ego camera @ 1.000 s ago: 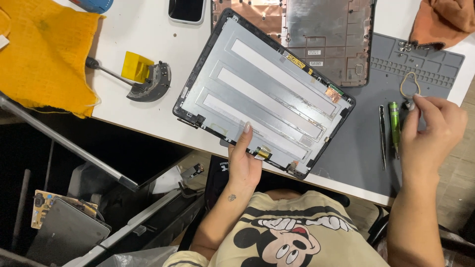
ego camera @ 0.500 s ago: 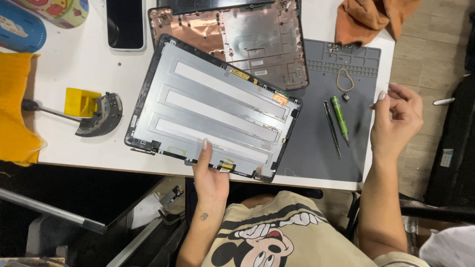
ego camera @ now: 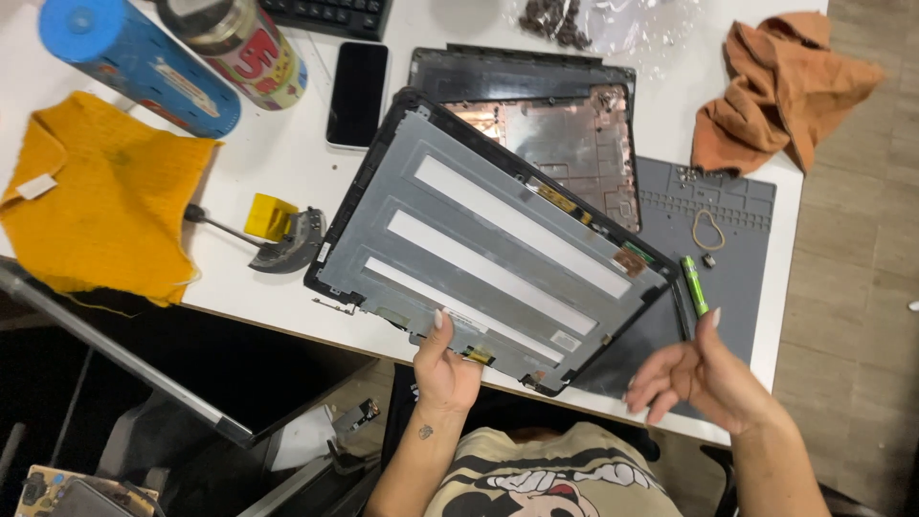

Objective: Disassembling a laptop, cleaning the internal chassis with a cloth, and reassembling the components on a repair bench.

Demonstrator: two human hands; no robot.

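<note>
Head view: one screen panel [ego camera: 488,254], two cloths [ego camera: 100,196].

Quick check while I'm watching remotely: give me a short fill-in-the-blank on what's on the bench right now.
1. The left hand grips the near edge of the grey metal-backed laptop screen panel in its ____ plastic frame.
2. The right hand is open and holds ____.
3. The green pen-shaped screwdriver lies on the ____ silicone work mat.

Missing words: black; nothing; grey
</note>
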